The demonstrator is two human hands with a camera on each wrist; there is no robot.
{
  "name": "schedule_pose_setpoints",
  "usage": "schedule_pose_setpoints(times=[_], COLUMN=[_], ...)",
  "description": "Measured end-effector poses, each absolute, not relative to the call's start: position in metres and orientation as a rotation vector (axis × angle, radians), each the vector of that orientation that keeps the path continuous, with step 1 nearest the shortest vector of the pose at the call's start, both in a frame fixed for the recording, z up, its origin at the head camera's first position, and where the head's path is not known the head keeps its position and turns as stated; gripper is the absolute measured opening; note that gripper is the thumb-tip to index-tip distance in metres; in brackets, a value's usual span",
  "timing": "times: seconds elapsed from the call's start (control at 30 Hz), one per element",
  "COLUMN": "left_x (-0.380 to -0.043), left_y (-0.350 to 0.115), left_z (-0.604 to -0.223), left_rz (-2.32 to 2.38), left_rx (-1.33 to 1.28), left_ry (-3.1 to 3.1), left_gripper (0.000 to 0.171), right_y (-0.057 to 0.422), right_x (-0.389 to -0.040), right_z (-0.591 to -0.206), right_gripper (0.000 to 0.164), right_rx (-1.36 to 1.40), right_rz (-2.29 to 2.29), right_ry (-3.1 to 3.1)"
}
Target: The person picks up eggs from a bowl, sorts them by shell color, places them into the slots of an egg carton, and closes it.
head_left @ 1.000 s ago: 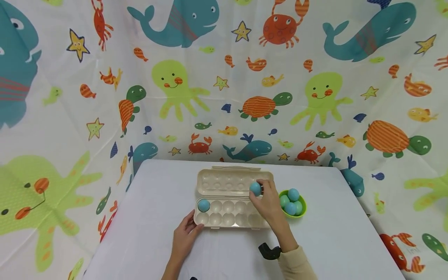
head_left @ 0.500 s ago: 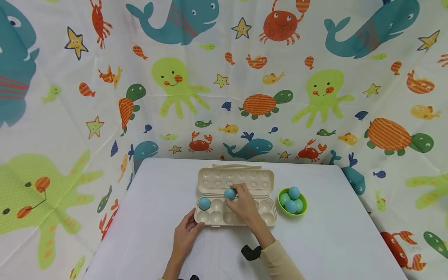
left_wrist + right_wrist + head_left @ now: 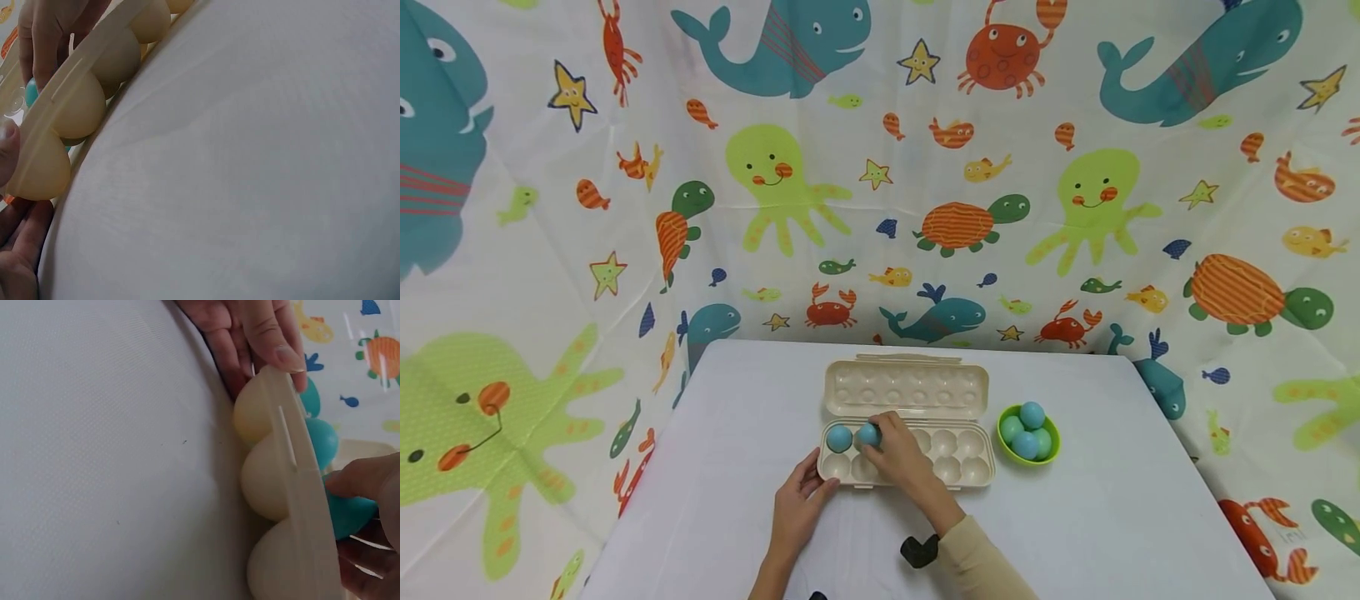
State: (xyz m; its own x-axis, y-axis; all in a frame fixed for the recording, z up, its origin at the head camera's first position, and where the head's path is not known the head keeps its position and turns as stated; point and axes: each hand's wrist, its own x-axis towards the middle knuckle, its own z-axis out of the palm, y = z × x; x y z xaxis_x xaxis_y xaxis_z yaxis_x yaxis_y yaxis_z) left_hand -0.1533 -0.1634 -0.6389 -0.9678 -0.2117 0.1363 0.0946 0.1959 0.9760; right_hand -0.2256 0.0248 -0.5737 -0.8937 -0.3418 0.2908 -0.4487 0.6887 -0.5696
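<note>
An open beige egg carton [image 3: 945,442] lies on the table, its lid [image 3: 906,387] folded back. One blue egg [image 3: 839,438] sits in the back-left cup. My right hand [image 3: 898,454] pinches another blue egg [image 3: 868,434] at the second cup of the back row; whether it touches the cup's bottom is hidden. My left hand [image 3: 797,504] grips the carton's left end, thumb over the rim and fingers below, as the right wrist view shows the left hand [image 3: 250,337]. In the left wrist view the held egg [image 3: 31,92] is mostly covered by the right fingers.
Right of the carton stands a lime-green bowl [image 3: 1056,454] with several blue and green eggs. A white cloth covers the table [image 3: 1090,517]. Behind and beside it hangs a curtain [image 3: 865,317] printed with sea animals.
My right hand has carried the blue egg leftward from the carton's right side near the bowl, then down to the second back cup. The left hand stays at the carton's left end.
</note>
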Motion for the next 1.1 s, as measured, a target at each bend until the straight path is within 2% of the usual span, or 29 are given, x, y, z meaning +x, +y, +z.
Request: schedule_pose_setpoints(times=[1.1], left_x=[-0.154], left_y=[-0.163], left_z=[-0.638], left_rz=[-1.837], left_rx=[0.157], left_ry=[-2.266], left_gripper=[0.066], right_y=[0.02], right_x=[-0.225], right_z=[-0.588], right_gripper=[0.044], right_rx=[0.785], right_rz=[0.695], right_ry=[-2.652])
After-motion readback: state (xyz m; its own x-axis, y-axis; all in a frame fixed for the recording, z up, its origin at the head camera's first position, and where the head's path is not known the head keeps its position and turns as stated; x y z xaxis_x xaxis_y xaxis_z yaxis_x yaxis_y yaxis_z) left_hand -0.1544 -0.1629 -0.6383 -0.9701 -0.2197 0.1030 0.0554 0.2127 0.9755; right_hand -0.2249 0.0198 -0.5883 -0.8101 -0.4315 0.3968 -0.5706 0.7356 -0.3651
